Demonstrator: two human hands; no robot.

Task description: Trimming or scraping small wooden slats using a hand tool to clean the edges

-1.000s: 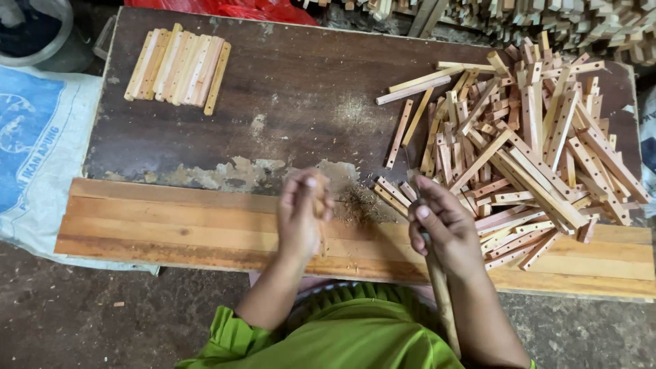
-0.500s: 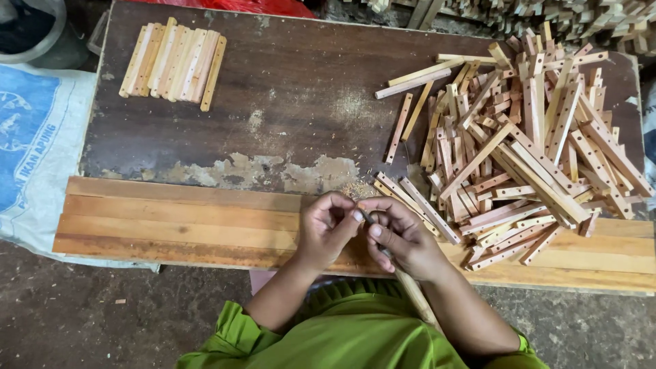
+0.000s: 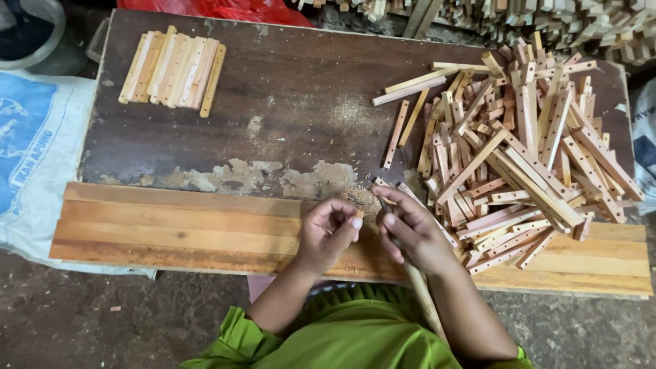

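Since the earlier frames both hands have drifted apart again: half a second ago my fingertips met over the front plank, now there is a gap between them.

Far left, a blue-and-white sack (image 3: pixel 31 147) hangs off the table edge. On the dark tabletop (image 3: pixel 301 96), back left, a neat row of pale wooden slats (image 3: pixel 174 70) lies side by side, well apart from me. The light plank (image 3: pixel 178 225) runs along the front edge, with sawdust (image 3: pixel 355 198) scattered where it meets the dark top.

My left hand (image 3: pixel 328 232) sits over that plank, fingers curled in, thumb and forefinger tips close together near something tiny (too small to name; cannot tell if anything is really pinched).

My right hand (image 3: pixel 413 236) is just beside it, not touching. It is wrapped around a round wooden handle (image 3: pixel 422 294) that runs down toward my green sleeve; the grip is closed on it, forefinger stretched forward along the top. A thin tip (image 3: pixel 384 198) pokes out past the fingers toward the sawdust, what kind of tool I cannot tell.

Right of that hand, touching the plank, the big loose pile of drilled wooden strips (image 3: pixel 519 150) covers the table's right half.
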